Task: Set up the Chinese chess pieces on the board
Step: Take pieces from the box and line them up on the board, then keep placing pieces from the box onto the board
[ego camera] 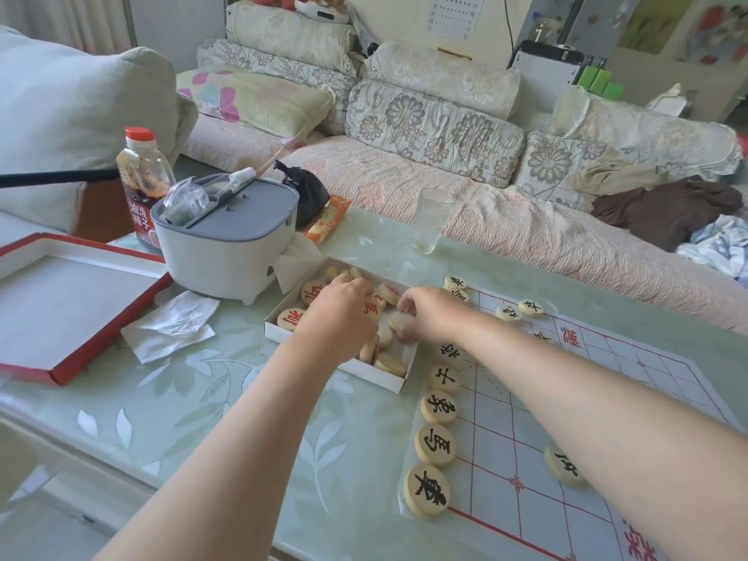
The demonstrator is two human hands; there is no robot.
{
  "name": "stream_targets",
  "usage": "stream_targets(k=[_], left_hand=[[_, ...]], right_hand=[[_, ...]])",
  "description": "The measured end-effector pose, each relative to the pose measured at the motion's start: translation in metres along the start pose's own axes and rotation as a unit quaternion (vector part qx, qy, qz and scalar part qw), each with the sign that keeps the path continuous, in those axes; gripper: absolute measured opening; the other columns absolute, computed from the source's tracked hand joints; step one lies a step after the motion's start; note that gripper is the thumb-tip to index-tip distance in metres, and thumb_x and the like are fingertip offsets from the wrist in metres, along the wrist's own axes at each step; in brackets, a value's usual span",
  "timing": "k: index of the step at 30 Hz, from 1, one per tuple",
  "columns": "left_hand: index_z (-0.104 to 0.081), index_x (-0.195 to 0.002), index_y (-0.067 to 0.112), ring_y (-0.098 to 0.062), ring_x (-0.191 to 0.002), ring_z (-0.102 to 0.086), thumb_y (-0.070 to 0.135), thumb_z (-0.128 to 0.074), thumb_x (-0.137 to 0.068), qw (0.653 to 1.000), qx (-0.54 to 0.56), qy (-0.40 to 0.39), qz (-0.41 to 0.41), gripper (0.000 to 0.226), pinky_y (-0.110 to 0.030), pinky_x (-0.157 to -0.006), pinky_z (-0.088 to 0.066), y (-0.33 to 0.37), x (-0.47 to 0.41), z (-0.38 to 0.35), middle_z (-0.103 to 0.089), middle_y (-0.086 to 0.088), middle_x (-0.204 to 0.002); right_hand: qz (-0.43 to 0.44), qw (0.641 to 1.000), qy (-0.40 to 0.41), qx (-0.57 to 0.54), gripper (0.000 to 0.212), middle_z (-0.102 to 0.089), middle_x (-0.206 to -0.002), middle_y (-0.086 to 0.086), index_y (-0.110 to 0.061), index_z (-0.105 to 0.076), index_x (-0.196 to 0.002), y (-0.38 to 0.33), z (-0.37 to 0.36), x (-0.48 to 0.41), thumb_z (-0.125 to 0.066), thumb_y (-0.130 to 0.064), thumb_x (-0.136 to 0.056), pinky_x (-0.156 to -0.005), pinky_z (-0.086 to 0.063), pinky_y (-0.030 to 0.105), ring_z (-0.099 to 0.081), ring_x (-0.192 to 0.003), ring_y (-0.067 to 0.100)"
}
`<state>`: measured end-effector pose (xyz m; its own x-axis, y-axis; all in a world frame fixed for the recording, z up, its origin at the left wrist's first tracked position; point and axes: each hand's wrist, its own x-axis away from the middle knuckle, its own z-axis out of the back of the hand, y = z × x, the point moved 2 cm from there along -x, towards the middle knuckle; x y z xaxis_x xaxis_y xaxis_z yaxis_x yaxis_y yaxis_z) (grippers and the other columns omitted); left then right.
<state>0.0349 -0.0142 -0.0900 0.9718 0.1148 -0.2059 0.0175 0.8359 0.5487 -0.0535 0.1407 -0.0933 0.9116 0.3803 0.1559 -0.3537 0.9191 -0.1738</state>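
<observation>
Both hands work in the box (384,380) on the table (243,398), touching the board's (506,471) left edge. The right hand (429,317) pinches a pale piece (398,321). The left hand (336,313) curls among red pieces (311,291); whether it grips one, I cannot tell. Best to read each piece first, then lift it clear of the box wall

Xiangqi pieces (435,444): pale smooth wood. Box (380,378): white matt cardboard. Board (498,439), right of box: thin matt sheet. Tabletop (202,398) under box: glossy glass.
</observation>
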Motion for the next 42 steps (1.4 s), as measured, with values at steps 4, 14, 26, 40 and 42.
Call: stream_targets(k=[4, 14, 26, 40, 42], left_hand=[[-0.047, -0.135, 0.02, -0.023, -0.112, -0.05, 0.027, -0.069, -0.083, 1.0, -0.011, -0.006, -0.007, 0.057, -0.03, -0.085, -0.042, 0.002, -0.002, -0.003, -0.049, -0.003, -0.126], [-0.049, -0.132, 0.019, -0.023, -0.12, -0.042, 0.027, -0.061, -0.087, 0.998, -0.031, 0.003, -0.059, 0.048, -0.031, -0.096, -0.036, 0.035, 0.0, -0.012, -0.051, -0.002, -0.129], [-0.051, -0.132, 0.023, -0.018, -0.115, -0.043, 0.026, -0.064, -0.087, 0.985, 0.014, -0.044, -0.167, 0.047, -0.023, -0.087, -0.031, 0.127, 0.04, -0.051, -0.051, 0.003, -0.126], [-0.053, -0.128, 0.024, -0.012, -0.111, -0.045, 0.037, -0.067, -0.086, 0.96, 0.031, -0.128, -0.248, 0.046, -0.022, -0.086, -0.036, 0.22, 0.074, -0.104, -0.052, 0.008, -0.12], [-0.053, -0.127, 0.024, -0.012, -0.11, -0.044, 0.036, -0.067, -0.086, 0.955, 0.038, -0.143, -0.257, 0.045, -0.022, -0.087, -0.036, 0.237, 0.079, -0.116, -0.052, 0.008, -0.119]], right_hand=[[0.007, 0.999, -0.001, -0.033, 0.057, -0.056, -0.127, 0.0, -0.031, -0.051, -0.132, 0.0, 0.001, 0.002, -0.075, -0.038, -0.081, -0.08, -0.044, 0.03, -0.053, -0.101, 0.017], [0.019, 0.946, 0.088, -0.311, 0.031, -0.06, -0.097, -0.006, -0.029, -0.063, -0.111, 0.03, 0.032, 0.063, -0.075, -0.019, -0.084, -0.077, -0.05, 0.028, -0.059, -0.085, 0.014], [-0.053, 0.919, 0.072, -0.385, 0.053, -0.068, -0.102, 0.001, -0.023, -0.064, -0.112, 0.128, 0.027, 0.181, -0.077, 0.009, -0.071, -0.076, -0.054, 0.02, -0.066, -0.084, 0.009], [-0.176, 0.941, 0.127, -0.261, 0.026, -0.061, -0.107, -0.006, -0.02, -0.062, -0.11, 0.25, 0.019, 0.255, -0.068, -0.039, -0.092, -0.077, -0.042, 0.025, -0.058, -0.097, 0.013], [-0.187, 0.941, 0.137, -0.245, 0.021, -0.06, -0.105, -0.003, -0.031, -0.062, -0.099, 0.264, 0.018, 0.262, -0.07, -0.046, -0.087, -0.069, -0.043, 0.023, -0.058, -0.087, 0.013]])
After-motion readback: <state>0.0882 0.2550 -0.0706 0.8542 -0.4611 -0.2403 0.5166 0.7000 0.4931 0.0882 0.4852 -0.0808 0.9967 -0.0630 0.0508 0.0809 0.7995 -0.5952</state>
